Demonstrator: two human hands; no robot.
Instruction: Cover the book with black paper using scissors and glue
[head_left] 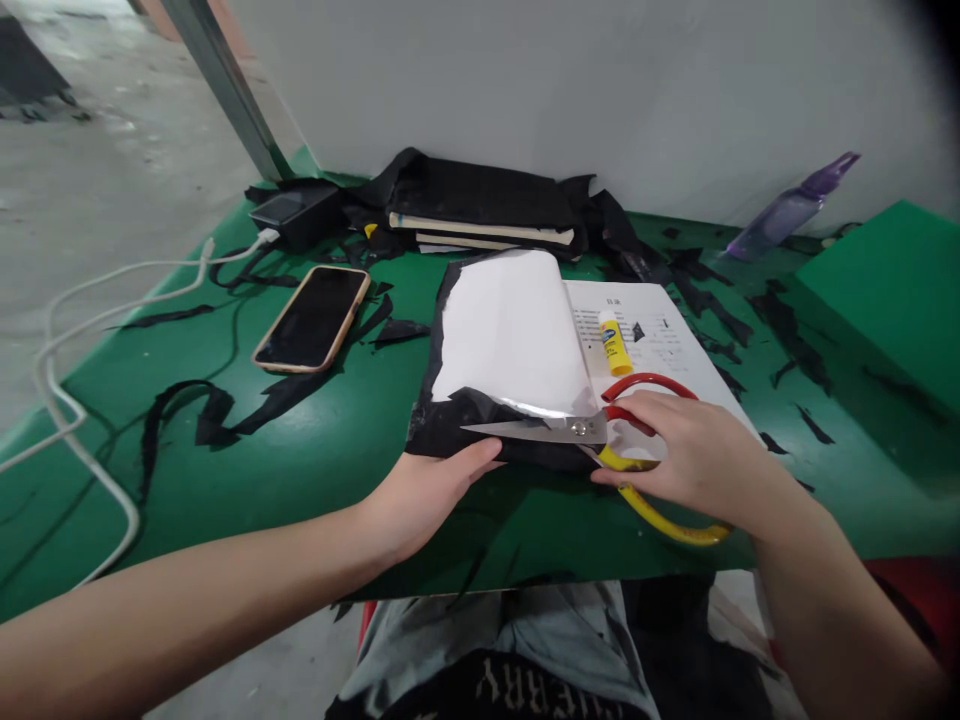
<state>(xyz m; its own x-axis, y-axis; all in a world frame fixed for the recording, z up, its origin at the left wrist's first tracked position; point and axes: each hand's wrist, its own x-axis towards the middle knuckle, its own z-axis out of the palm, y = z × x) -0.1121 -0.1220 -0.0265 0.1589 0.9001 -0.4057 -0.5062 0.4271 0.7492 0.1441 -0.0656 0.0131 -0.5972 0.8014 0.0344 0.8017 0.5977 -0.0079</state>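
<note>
1. At centre frame we have the white panel with black borders (510, 330); our left hand (439, 490) appears to pinch the black fabric (442, 432) at its lower edge, thumb above, fingers hidden underneath. A loose pinch could let the fabric slip and the cut wander.
2. Our right hand (694, 455) grips the red-and-yellow-handled scissors (547, 432), fingers curled around the handles. The upper blade runs right beside our left thumb, so closing carelessly could nick it.
3. The lower blade is mostly hidden, and we cannot tell how far the blades are spread; cutting blind could bite into the panel.
4. Just above the red handle, right of centre, the yellow glue stick (616, 345) lies on the printed sheet (675, 335); a swinging handle could knock it rolling or crease the sheet.
</note>
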